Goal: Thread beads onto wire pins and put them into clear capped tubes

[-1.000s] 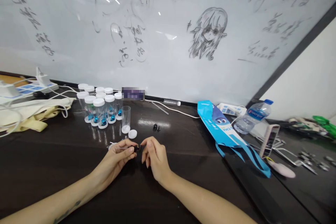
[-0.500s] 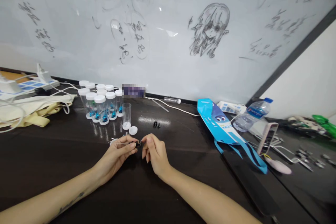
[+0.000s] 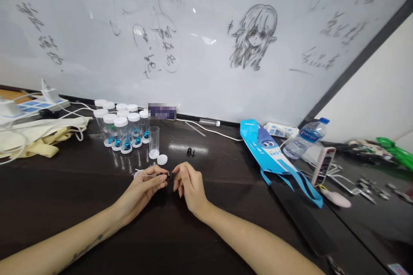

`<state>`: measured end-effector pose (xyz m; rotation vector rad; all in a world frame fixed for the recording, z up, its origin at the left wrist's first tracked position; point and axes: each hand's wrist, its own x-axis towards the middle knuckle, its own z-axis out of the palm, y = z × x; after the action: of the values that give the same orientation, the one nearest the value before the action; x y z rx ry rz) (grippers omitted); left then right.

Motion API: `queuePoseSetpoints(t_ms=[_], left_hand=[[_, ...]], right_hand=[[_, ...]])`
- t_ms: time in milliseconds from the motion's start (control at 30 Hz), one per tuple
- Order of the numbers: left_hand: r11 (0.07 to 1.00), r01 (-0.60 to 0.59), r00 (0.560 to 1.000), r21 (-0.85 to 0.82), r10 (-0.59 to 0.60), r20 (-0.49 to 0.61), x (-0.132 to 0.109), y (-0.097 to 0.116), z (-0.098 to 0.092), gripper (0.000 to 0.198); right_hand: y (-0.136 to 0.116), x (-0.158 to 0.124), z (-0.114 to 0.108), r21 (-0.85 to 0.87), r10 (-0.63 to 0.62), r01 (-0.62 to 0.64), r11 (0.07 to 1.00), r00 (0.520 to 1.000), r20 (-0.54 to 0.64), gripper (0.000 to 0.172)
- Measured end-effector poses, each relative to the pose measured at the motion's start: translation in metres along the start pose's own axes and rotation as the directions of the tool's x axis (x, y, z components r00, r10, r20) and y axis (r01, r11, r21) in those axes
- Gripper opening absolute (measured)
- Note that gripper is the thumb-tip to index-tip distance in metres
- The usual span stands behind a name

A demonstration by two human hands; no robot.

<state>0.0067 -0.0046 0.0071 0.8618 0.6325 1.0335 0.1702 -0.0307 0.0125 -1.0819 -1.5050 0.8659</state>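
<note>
My left hand (image 3: 145,190) rests on the dark table (image 3: 80,206), fingers pinched on a thin metal tool with a small black piece (image 3: 170,175) at its tip. My right hand (image 3: 189,185) sits just to the right, its thumb and forefinger pinching toward that same black piece. Just beyond the hands stand an open clear vial (image 3: 154,142) and a loose white cap (image 3: 162,159). A cluster of capped vials (image 3: 121,131) with blue contents stands to the left of them. Two small black parts (image 3: 191,151) lie farther back.
A blue printed bag (image 3: 274,157) lies at the right, with a water bottle (image 3: 305,139), a phone (image 3: 324,165) and metal tools behind it. A cream cloth bag (image 3: 38,135) and a power strip (image 3: 35,104) are at the far left. A scribbled whiteboard (image 3: 206,38) backs the table.
Both hands stay pinched together at the same spot. The camera has shifted slightly, so the scene sits a little higher and to the left.
</note>
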Motion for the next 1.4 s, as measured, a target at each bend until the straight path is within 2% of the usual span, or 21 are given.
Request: queuePoseSetpoints(t_ms=[600,1400], left_hand=[[1.0,0.016,0.999,-0.011,-0.016,-0.045,-0.0013,0.0014,0.003,0.016],[1.0,0.023,1.0,-0.017,-0.023,-0.019,0.0008,-0.0004,0.0001,0.011]], right_hand=[[0.0013,0.0001,-0.0011,-0.026,0.0,0.0,1.0,1.0,0.023,0.043],[0.0004,-0.0006,-0.0016,-0.038,0.0,0.001,0.999,1.0,0.028,0.044]])
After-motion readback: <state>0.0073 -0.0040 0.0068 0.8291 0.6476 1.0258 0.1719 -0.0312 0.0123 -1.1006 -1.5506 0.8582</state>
